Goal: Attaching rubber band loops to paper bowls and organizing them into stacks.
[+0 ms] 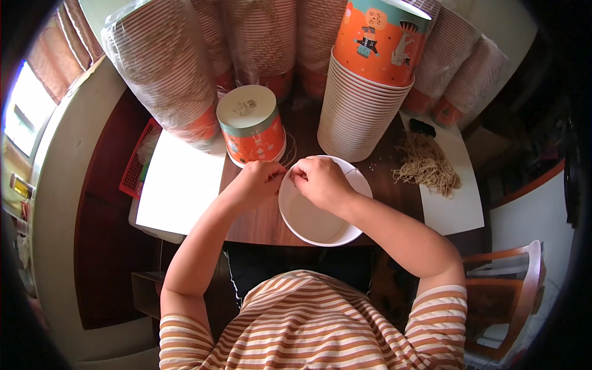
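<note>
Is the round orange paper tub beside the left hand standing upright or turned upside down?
Upside down: the round orange paper tub has its flat closed base facing up, and no opening shows.

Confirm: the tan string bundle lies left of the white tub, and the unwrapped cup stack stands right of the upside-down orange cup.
No: the head view shows the tan string bundle lying right of the white tub. The unwrapped cup stack does stand right of the upside-down orange cup.
</note>
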A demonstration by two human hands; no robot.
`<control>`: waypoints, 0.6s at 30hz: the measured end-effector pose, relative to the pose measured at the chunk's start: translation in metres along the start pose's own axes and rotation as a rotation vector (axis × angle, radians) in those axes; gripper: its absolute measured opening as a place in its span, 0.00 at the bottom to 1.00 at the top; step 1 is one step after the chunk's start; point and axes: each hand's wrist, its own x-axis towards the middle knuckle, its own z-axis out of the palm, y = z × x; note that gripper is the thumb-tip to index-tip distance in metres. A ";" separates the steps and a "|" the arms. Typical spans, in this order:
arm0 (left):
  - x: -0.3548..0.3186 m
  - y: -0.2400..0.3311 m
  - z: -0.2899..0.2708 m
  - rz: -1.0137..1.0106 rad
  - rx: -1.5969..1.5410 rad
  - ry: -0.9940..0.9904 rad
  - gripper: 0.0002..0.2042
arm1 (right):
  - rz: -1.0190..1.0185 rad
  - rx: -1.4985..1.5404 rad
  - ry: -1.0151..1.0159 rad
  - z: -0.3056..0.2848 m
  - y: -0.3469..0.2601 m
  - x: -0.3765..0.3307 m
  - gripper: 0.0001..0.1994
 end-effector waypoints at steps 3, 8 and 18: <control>-0.003 0.002 0.003 -0.020 0.007 0.026 0.08 | 0.082 0.054 -0.029 -0.004 -0.001 -0.001 0.06; -0.018 -0.029 0.010 -0.187 -0.735 0.076 0.06 | 0.248 0.250 -0.143 -0.059 -0.024 -0.011 0.08; -0.092 -0.032 0.044 -0.170 -1.573 -0.042 0.06 | 0.012 0.487 -0.348 -0.035 -0.083 -0.120 0.05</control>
